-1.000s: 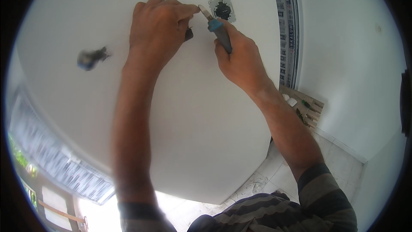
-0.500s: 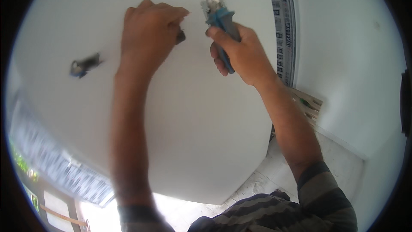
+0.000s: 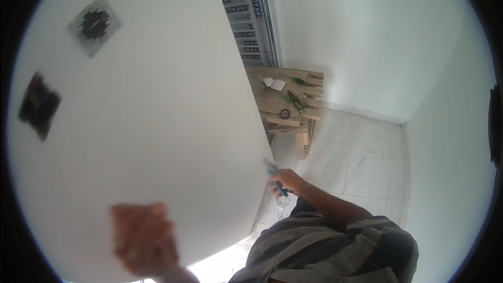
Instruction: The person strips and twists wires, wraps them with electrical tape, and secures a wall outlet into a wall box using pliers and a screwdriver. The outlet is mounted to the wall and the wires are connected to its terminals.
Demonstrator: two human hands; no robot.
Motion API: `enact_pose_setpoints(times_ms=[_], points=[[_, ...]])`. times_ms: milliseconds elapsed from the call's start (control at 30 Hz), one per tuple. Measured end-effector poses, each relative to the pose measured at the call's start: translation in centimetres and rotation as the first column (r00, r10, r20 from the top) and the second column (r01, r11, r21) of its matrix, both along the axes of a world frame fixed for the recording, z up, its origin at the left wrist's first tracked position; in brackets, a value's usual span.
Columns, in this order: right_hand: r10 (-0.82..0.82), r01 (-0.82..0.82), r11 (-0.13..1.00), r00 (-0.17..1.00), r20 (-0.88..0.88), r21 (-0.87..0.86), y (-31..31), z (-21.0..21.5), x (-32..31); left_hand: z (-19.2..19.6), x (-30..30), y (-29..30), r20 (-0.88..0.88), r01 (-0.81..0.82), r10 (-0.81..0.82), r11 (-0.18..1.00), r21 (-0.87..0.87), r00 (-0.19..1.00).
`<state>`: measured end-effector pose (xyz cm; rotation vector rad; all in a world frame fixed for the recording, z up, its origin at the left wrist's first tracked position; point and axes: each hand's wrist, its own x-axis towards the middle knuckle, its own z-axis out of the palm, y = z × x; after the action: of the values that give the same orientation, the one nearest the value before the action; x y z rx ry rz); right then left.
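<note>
My right hand [image 3: 284,180] is wrapped around cutting pliers [image 3: 274,173] with blue and grey handles. It is low beside the edge of a white wall [image 3: 157,110], with the jaws pointing up and left. My left hand [image 3: 144,238] is in front of the wall at the lower left. Motion smears its fingers, so whether it holds anything does not show. High on the wall's left is a blurred pale square with a dark jagged middle [image 3: 95,23]. Below that sits a dark, roughly square patch [image 3: 39,106] with a reddish upper tip.
Beyond the wall edge stands a rough wooden bench [image 3: 293,120]. On it lie green-handled pliers [image 3: 296,102], a green-handled screwdriver [image 3: 298,80], a black tape roll [image 3: 284,113] and white pieces [image 3: 274,83]. A film-wrapped frame [image 3: 243,18] rises behind it, above a tiled floor [image 3: 335,162].
Both hands have dropped lower in the picture, the right still gripping the pliers. The view has swung right, bringing the bench fully into sight. A small dark thing showed by the left hand before.
</note>
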<state>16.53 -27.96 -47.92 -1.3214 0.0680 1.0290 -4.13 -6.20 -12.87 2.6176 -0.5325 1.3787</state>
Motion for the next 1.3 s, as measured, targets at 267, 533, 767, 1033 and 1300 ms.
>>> enact_pose_setpoints(times_ms=[267,533,767,1033,1300], points=[[0.026,0.059,0.952,0.962,0.271,-0.301,-8.7,-16.2,12.8,-24.2,4.0,-2.5,-0.713,-0.380,0.012,0.853,-0.359,0.701],[0.065,0.362,0.752,0.791,0.609,-0.551,-6.5,-16.6,36.9,-40.2,6.2,-5.8,-0.929,-0.790,-0.350,0.533,-0.302,0.119],[0.160,0.463,0.565,0.751,0.641,-0.683,-5.5,-21.9,49.5,-38.1,11.4,-9.8,-0.932,-0.891,-0.360,0.433,-0.134,-0.035],[0.321,0.469,0.603,0.598,0.734,-0.646,-6.3,-25.9,52.5,-37.2,15.8,-11.5,-0.947,-0.959,-0.322,0.273,-0.082,-0.011],[0.104,0.516,0.714,0.590,0.801,-0.473,-5.5,-22.0,54.1,-36.8,18.4,-11.1,-0.948,-0.970,-0.318,0.224,-0.091,0.015]])
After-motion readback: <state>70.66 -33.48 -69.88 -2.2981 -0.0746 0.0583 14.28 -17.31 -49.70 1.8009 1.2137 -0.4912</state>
